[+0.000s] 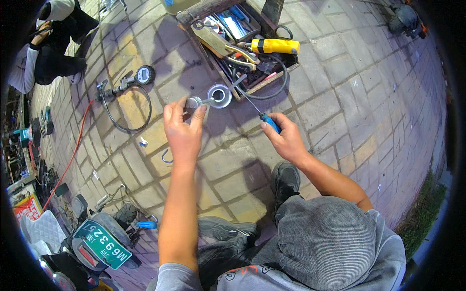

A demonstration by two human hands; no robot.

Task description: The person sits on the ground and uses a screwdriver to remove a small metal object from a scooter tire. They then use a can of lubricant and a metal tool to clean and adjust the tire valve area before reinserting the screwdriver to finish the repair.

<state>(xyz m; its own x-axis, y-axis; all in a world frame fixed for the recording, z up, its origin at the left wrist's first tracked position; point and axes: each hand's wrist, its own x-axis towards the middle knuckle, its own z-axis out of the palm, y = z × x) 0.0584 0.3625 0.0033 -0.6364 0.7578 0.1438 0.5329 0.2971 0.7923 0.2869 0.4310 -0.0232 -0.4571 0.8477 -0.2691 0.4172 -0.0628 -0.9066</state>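
My left hand (183,128) pinches a small ridged metal cap (194,102) between thumb and fingers. From the cap a thin stem (208,101) reaches toward the mouth of a small round open can (226,98), which has a dark opening. Whether the stem's tip is inside or only above it, I cannot tell. My right hand (286,138) is closed around the blue handle of a thin-shafted hand tool (271,122). Its shaft slants up and left, near a short grey strip (238,82) just right of the can. Whether strip and tool are joined is unclear.
Beyond the can stands a toolbox (218,70) full of tools, with a yellow cylinder (275,46) and a black hose. A digital gauge (144,75) with hose lies left on the paving. Parked bikes with a green plate (102,243) are lower left; a person (53,48) is upper left.
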